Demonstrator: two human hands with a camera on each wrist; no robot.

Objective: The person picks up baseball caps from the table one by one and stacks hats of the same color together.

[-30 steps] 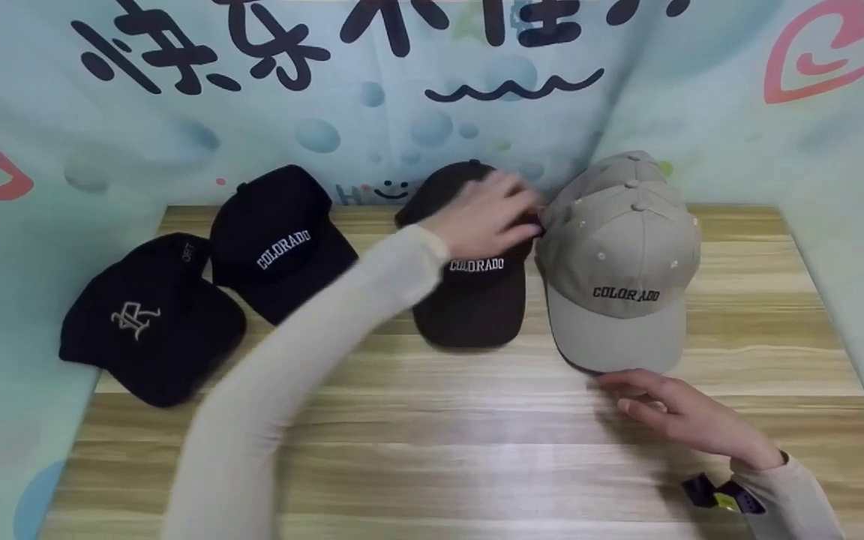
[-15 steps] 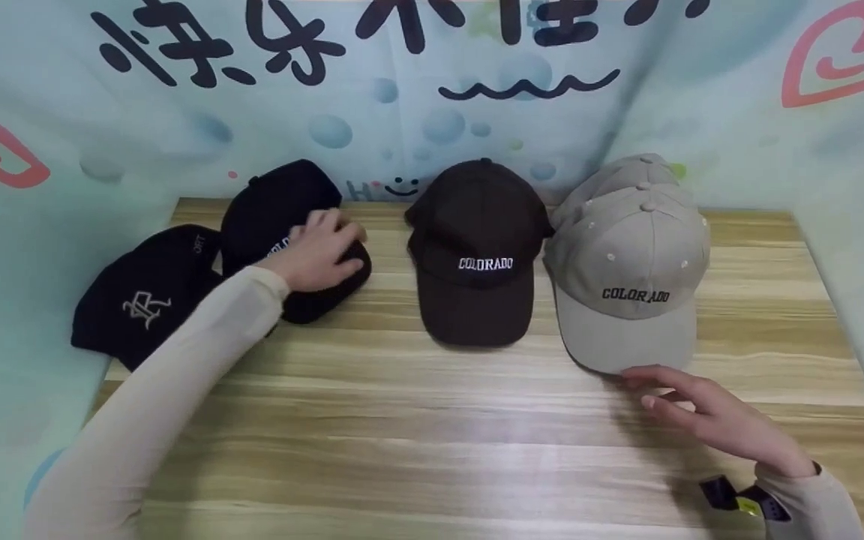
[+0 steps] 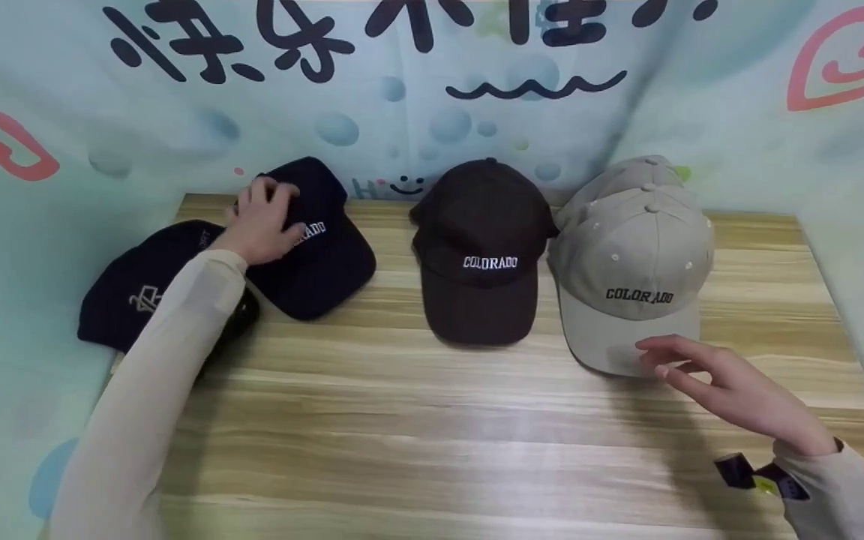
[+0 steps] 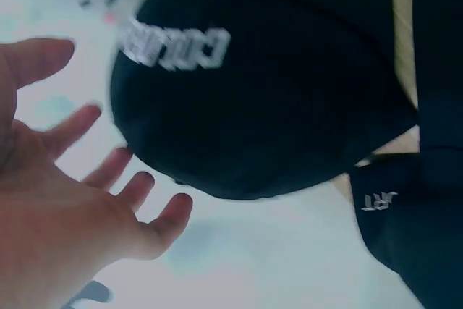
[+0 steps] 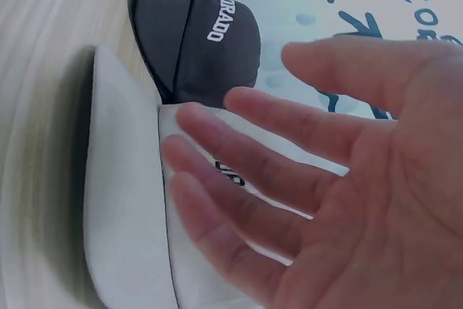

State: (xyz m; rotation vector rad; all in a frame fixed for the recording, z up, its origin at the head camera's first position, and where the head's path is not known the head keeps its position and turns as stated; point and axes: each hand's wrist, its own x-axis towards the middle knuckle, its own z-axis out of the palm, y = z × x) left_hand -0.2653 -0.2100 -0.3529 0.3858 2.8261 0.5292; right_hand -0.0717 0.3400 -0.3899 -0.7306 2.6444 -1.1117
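Note:
My left hand [image 3: 261, 219] is over the left side of the black COLORADO cap [image 3: 334, 259], covering part of its lettering. In the left wrist view its loosely bent fingers [image 4: 69, 132] are spread beside the black crown, holding nothing. My right hand [image 3: 739, 386] hovers over the brim of the front light grey COLORADO cap [image 3: 634, 262]. Its fingers [image 5: 253, 150] are relaxed and hold nothing in the right wrist view. Between the hands lies a dark brown COLORADO cap [image 3: 484, 225], brim forward. A black cap with an R emblem [image 3: 121, 300] is partly hidden behind my left sleeve.
More grey caps [image 3: 631, 174] are nested behind the front grey one. The wood-grain tabletop [image 3: 432, 435] extends in front of the row of caps. A printed cloth backdrop [image 3: 417, 90] rises behind and at both sides.
My left hand has moved left from the brown cap, across the black COLORADO cap's front, to its left side. My right hand has risen slightly over the grey brim. The view has shifted a little.

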